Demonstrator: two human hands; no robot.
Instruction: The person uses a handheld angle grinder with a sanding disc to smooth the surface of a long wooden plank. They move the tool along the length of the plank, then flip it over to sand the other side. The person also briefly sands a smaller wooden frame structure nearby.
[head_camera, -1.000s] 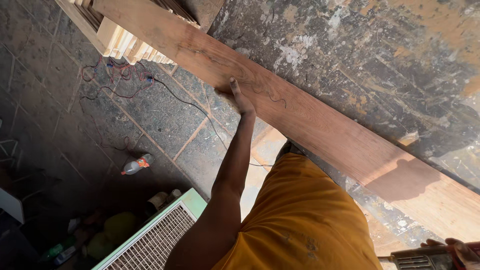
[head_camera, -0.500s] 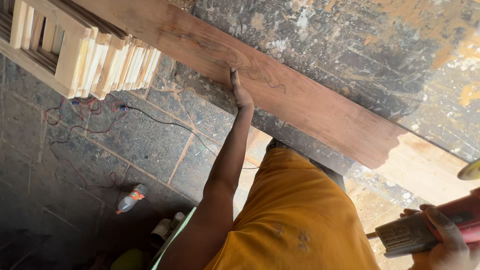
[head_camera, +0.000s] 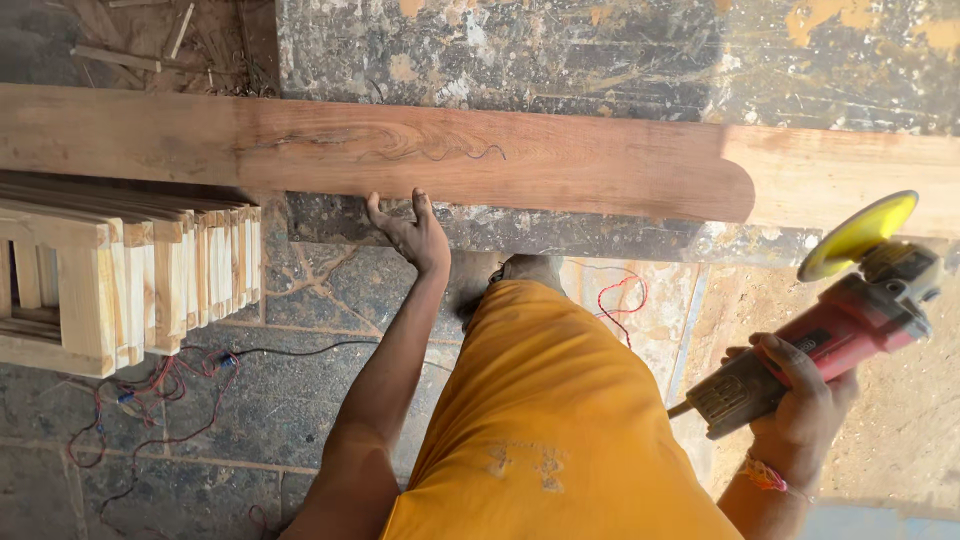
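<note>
While the left hand (head_camera: 410, 232) presses spread fingers against the long plank's (head_camera: 450, 155) near edge, the right hand (head_camera: 800, 415), at four o'clock, wraps fingers round a red angle grinder (head_camera: 820, 335).

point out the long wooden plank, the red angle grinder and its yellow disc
long wooden plank (head_camera: 420, 150), head view, on its dark grained face
red angle grinder (head_camera: 850, 325), head view, on its red body
yellow disc (head_camera: 858, 235), head view, on the disc's face

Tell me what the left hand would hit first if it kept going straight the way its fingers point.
The left hand points its fingers up the picture, toward the long wooden plank. Its fingertips already seem to be at the plank's near edge, so the plank comes first, though the single view leaves actual contact unclear.
</note>
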